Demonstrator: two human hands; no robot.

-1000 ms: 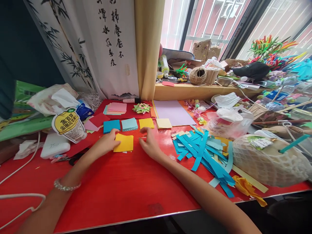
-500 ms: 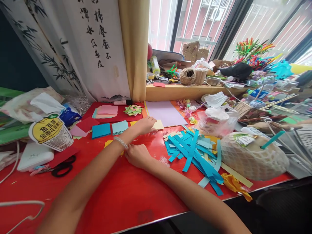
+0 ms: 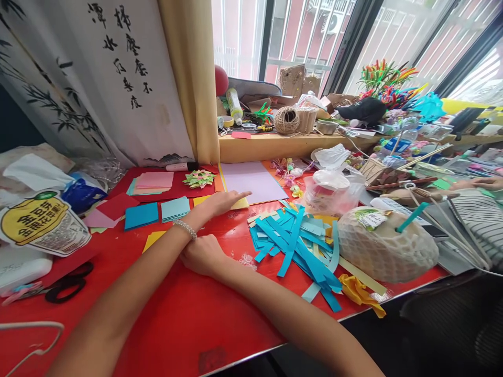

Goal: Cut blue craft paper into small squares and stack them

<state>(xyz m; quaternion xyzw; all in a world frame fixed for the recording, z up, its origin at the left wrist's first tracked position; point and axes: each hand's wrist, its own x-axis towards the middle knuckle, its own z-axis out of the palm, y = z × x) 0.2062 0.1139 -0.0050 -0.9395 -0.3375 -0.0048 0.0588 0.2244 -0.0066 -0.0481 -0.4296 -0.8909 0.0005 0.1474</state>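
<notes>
My left hand (image 3: pixel 220 204) reaches across the red table with a finger stretched out, at a stack of pale yellow paper squares (image 3: pixel 240 203). A beaded bracelet (image 3: pixel 184 227) circles my left wrist. Under that wrist, my right hand (image 3: pixel 204 256) is curled, its fingertips hidden behind my left forearm; anything in them is out of sight. A yellow paper square (image 3: pixel 153 240) shows partly beside the left forearm. Blue squares (image 3: pixel 141 215), light blue squares (image 3: pixel 175 209) and another yellow stack (image 3: pixel 201 200) lie in a row behind. A folded paper star (image 3: pixel 199 178) rests farther back.
Blue paper strips (image 3: pixel 298 241) lie heaped to the right, beside a net-wrapped coconut (image 3: pixel 387 246) with a straw. Black-handled scissors (image 3: pixel 69 288) and a printed cup-shaped package (image 3: pixel 43 225) are at left. Lilac paper sheets (image 3: pixel 253 180) lie at the back. Clutter fills the windowsill (image 3: pixel 267 144).
The view has swung right, so things appear farther left. My left hand stays by the pale yellow squares, with a finger now straighter. My right hand remains beneath the left wrist.
</notes>
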